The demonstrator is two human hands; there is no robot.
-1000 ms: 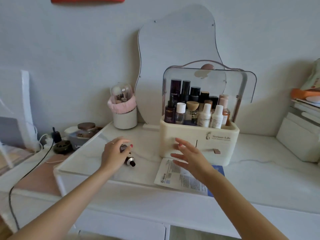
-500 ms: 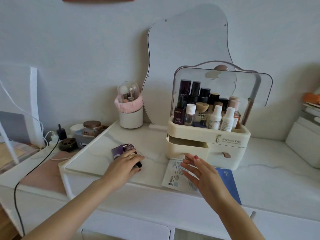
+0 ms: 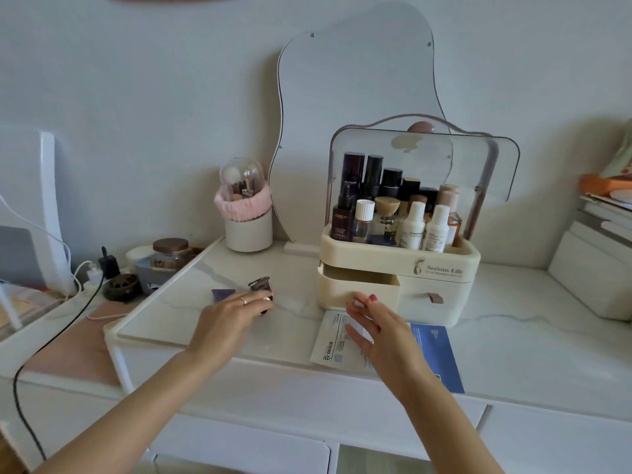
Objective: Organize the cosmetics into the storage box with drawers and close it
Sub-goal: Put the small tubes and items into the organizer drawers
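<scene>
The cream storage box (image 3: 444,268) stands on the white table with its clear lid (image 3: 424,159) raised. Several bottles (image 3: 390,213) fill its top compartment. Its left drawer (image 3: 359,289) is pulled out a little; the right drawer (image 3: 435,297) is closed. My left hand (image 3: 229,319) lies on the table left of the box, fingers curled over a small dark tube (image 3: 260,284), beside a purple sachet (image 3: 222,294). My right hand (image 3: 379,333) hovers open, fingers spread, just in front of the left drawer and above a white and blue flat packet (image 3: 333,347).
A wavy mirror (image 3: 355,114) leans on the wall behind the box. A brush holder with a pink band (image 3: 248,217) stands left of it. A jar (image 3: 170,251), chargers and a black cable (image 3: 68,319) sit at far left. White boxes (image 3: 595,268) stand at right.
The left drawer has come out of the box. My right hand has drawn back from the box front. My left hand has shifted slightly with the tube.
</scene>
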